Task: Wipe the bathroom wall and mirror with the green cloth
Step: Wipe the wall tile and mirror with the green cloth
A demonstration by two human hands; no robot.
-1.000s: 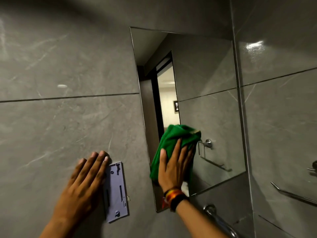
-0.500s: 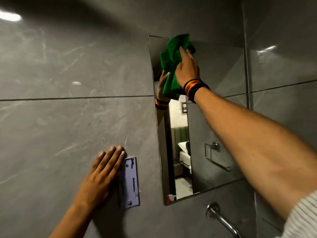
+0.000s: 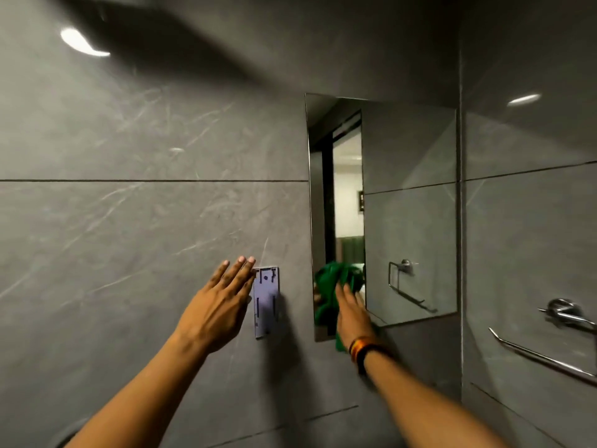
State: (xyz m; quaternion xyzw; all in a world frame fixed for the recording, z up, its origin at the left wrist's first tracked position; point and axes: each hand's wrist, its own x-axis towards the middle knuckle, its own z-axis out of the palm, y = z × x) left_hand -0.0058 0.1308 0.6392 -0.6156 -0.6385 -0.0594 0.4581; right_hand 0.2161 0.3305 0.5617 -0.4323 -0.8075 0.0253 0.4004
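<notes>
A frameless rectangular mirror (image 3: pixel 410 202) hangs on the grey tiled wall (image 3: pixel 145 221). My right hand (image 3: pixel 353 313) presses a bunched green cloth (image 3: pixel 332 282) against the mirror's lower left corner; the hand is blurred by motion and wears dark and orange bands at the wrist. My left hand (image 3: pixel 219 305) lies flat on the wall with fingers together, its fingertips at the left edge of a pale purple wall bracket (image 3: pixel 266 302). It holds nothing.
A chrome rail (image 3: pixel 542 357) and a chrome fitting (image 3: pixel 562 310) stick out of the right-hand wall. The mirror reflects a towel ring (image 3: pixel 403 276) and a doorway. A dark shadow crosses the upper wall.
My right hand has swept the green cloth from the mirror's top left corner down to its lower left corner. The left hand has stayed flat on the wall by the bracket.
</notes>
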